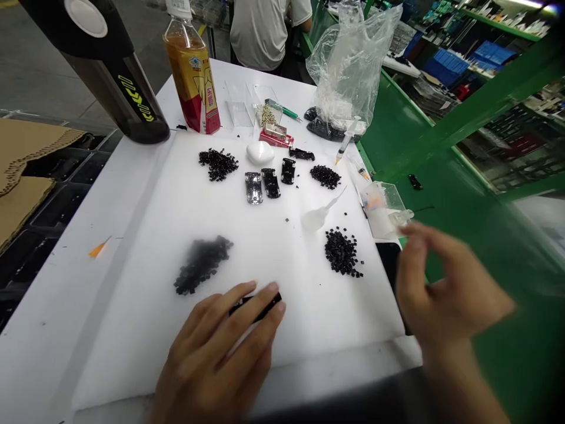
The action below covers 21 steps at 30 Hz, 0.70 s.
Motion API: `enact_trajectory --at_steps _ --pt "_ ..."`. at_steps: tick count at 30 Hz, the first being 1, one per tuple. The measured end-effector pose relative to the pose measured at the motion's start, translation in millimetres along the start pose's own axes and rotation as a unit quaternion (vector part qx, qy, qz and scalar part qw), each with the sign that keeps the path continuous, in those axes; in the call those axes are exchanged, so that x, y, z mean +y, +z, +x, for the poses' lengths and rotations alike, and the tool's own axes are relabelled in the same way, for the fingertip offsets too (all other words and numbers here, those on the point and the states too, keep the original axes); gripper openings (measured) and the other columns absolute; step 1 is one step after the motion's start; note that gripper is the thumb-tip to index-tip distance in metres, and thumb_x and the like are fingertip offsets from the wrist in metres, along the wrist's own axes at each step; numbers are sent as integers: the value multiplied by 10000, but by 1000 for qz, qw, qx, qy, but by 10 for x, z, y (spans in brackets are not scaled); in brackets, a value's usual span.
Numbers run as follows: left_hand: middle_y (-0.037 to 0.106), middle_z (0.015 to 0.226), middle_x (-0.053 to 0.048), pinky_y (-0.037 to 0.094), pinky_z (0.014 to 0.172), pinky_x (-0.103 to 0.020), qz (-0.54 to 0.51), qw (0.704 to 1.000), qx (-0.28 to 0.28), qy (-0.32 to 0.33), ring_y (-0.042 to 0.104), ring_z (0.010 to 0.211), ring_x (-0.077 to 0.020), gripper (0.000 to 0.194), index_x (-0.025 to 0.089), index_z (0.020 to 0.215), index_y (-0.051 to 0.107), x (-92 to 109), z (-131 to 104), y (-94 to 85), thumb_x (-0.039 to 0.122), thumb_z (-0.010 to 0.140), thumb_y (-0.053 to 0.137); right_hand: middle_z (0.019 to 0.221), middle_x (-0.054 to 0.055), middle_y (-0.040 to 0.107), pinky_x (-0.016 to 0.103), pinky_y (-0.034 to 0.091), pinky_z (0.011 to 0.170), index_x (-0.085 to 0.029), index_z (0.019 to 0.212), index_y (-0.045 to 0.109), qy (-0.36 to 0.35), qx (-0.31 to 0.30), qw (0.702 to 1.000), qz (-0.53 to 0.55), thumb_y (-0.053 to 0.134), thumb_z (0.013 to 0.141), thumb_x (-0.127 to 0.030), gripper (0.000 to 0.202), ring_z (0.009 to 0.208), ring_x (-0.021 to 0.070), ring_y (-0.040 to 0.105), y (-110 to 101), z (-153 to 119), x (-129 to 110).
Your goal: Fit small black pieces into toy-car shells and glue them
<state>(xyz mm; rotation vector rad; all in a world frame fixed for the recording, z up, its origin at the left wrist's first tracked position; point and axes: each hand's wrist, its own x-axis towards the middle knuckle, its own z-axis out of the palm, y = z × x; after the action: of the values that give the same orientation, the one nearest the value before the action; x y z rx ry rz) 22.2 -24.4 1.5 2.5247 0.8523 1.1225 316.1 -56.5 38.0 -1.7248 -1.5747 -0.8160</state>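
Observation:
My left hand point(220, 347) rests on the white foam mat, its fingers wrapped over a black part point(260, 307) that shows between them. Raised at the right, my right hand point(441, 277) is blurred, thumb and index finger pinched together beside a small clear box point(384, 206); anything between the tips is too blurred to name. Heaps of small black pieces lie on the mat: one ahead of my left hand point(200, 265), one at the right point(342, 252), two farther back point(218, 164) point(325, 176). Several black car-shaped parts point(271, 182) lie mid-mat.
A dark tumbler point(110, 76) and a drink bottle point(192, 76) stand back left. A syringe point(348, 140), a plastic bag point(348, 65) and a white dropper bottle point(315, 218) are to the right. A phone point(389, 265) lies at the right edge. A person point(260, 32) sits beyond.

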Motion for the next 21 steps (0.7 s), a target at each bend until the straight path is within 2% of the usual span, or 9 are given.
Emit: enact_trajectory --at_steps 1,2,5,8,12,15,17,19,21 --pt "691 1334 -93 530 998 -419 1 999 32 -15 641 1241 -261 390 113 1220 717 12 -2 0 -71 879 673 1021 38 794 283 621 819 -237 1249 708 -30 -84 992 88 686 925 -98 353 895 198 775 -40 -54 -222" --pt "689 1320 -115 542 998 -409 11 997 64 -31 655 1212 -247 418 94 1224 707 22 -5 1 -101 855 677 1097 53 782 300 629 876 -218 1305 658 -65 -176 965 183 677 940 -115 380 972 202 766 -64 -105 -436" --pt "699 1254 -140 560 968 -391 46 989 122 -72 686 1134 -225 415 60 1202 691 40 -18 -2 -134 836 670 1315 141 703 375 594 1051 -112 1450 501 -90 -317 890 317 658 988 -225 501 1214 241 680 -16 -226 -928" --pt "702 1231 -138 570 944 -384 49 987 130 -81 694 1106 -218 391 62 1191 691 40 -41 -21 -130 853 650 1356 162 677 426 564 1099 -90 1475 454 -101 -330 870 352 585 1030 -191 474 1270 252 637 113 -288 -1149" --pt "698 1257 -120 555 990 -394 53 988 118 -84 688 1116 -209 415 90 1218 693 53 -65 -41 -123 866 642 1219 142 728 399 599 1030 -98 1429 501 -97 -316 872 362 564 1031 -122 404 1155 236 685 80 -300 -1158" --pt "708 1243 -98 542 993 -389 54 987 114 -101 689 1103 -199 417 110 1208 706 89 -51 -37 -123 868 644 1224 124 723 399 609 1008 -153 1446 514 -57 -302 901 307 608 1024 -187 434 1164 240 684 -95 -323 -870" --pt "718 1219 -76 538 977 -389 49 984 126 -117 690 1077 -189 413 135 1195 717 103 -36 -31 -116 877 639 1231 101 724 418 607 992 -210 1397 567 10 -261 938 227 633 1011 -252 393 1131 245 705 -210 -380 -459" --pt "721 1212 -67 535 966 -395 43 985 125 -114 689 1065 -191 409 152 1185 725 83 -36 -26 -106 878 641 1204 94 735 449 612 922 -237 1291 646 144 -212 963 83 689 958 -434 389 1064 283 728 -305 -483 88" --pt "716 1234 -73 536 961 -405 34 990 105 -87 689 1076 -207 420 154 1196 728 18 -61 -20 -97 869 652 1124 93 750 542 565 951 -247 1266 648 336 -206 917 -66 678 878 -613 534 1107 357 703 -393 -628 649"
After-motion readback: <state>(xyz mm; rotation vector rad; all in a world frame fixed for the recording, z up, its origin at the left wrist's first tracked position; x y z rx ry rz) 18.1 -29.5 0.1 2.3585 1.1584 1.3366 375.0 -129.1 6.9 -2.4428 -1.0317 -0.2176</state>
